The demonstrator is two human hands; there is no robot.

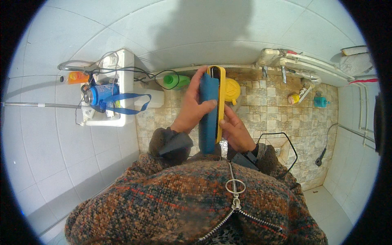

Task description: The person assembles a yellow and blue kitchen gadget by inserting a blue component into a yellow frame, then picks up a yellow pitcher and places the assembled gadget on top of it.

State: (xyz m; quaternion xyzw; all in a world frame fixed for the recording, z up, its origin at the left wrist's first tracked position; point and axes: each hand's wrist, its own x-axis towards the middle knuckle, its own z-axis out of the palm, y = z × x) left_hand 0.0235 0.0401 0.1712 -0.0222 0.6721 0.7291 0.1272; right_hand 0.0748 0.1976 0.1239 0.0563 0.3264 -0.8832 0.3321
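Note:
In front of my chest is a long, narrow blue-and-yellow object (pixel 208 126), held upright in the view. A flat blue side faces left, and a rounded yellow frame (pixel 222 87) runs along the right, with a dark gap between them. I cannot make out what kind of thing it is. My left hand (pixel 188 109) is closed around the blue side, its thumb lying across the front. Lower down, my right hand (pixel 238 134) grips the yellow edge with bent fingers and thumb; some of its fingertips are hidden behind the object.
At left, a white sink (pixel 127 87) holds a blue flask (pixel 100 94) with a strap and black cables. An orange bottle (pixel 77 77) is beside it. A green bottle (pixel 176 81) and yellow lidded container (pixel 232 90) stand beyond my hands. Taps (pixel 283 73) line the far wall.

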